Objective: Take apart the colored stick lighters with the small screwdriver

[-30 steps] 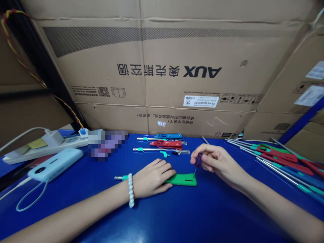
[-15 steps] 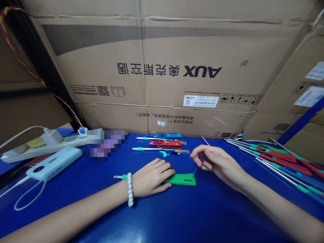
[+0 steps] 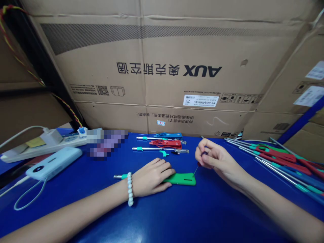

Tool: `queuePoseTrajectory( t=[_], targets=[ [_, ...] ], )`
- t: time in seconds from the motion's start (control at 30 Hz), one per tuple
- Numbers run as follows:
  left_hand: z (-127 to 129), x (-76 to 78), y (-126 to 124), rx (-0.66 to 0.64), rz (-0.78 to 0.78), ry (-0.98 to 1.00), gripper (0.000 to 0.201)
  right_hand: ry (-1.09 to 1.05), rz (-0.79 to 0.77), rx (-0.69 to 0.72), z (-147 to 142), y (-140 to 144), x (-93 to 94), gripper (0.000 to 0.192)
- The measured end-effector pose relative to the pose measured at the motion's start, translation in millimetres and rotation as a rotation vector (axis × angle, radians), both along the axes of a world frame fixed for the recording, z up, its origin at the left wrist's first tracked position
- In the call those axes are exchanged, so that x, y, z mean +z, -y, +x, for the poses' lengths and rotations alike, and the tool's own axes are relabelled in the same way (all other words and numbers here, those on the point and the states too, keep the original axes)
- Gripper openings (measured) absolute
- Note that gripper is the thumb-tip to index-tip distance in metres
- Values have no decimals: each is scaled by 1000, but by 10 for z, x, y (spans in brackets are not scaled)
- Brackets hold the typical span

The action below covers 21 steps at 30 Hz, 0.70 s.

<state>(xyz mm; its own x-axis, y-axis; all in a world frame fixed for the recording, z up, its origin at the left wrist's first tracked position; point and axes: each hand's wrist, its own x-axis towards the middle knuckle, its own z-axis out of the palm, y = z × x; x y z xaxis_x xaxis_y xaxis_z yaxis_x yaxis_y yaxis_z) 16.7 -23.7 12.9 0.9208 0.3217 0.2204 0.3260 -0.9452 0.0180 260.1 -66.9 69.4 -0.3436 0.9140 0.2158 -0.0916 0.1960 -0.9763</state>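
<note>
Pressed onto the table by my left hand (image 3: 155, 177) is a green plastic handle piece (image 3: 183, 179) with a dark slot. My fingers wrap over its left part and hide it. From under that hand a metal tube end with a teal collar (image 3: 124, 176) sticks out on the left. My right hand (image 3: 215, 157) is closed around a small dark-handled screwdriver (image 3: 199, 165). The screwdriver is tilted, and its thin shaft meets the right end of the green piece.
Behind my hands lie red (image 3: 165, 144) and blue (image 3: 168, 136) handle pieces with metal tubes. A pile of tubes and coloured handles (image 3: 283, 158) is on the right. At left are a power bank (image 3: 54, 163) and power strip (image 3: 71, 139). Cardboard (image 3: 162, 44) stands behind.
My right hand has shifted slightly right and turned, leaning the screwdriver further over. Its tip stays at the green piece's right end. My left hand keeps its place.
</note>
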Motion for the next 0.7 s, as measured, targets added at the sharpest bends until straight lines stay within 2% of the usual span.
queuePoseTrajectory(
  t=[0.1, 0.23, 0.33, 0.47, 0.7],
  targets=[
    [-1, -3, -2, -1, 1, 5, 30, 56, -2, -6, 10, -4, -6, 21],
    [-2, -8, -7, 0, -3, 2, 30, -14, -25, 19, 4, -11, -21, 31],
    [-3, -6, -5, -2, -4, 2, 30, -49, -17, 16, 5, -10, -22, 26],
    [-1, 3, 3, -2, -6, 0, 30, 47, -8, -7, 12, 6, -7, 19],
    [1, 7, 4, 1, -3, 6, 30, -16, -20, -27, -29, 8, 8, 28]
  ],
)
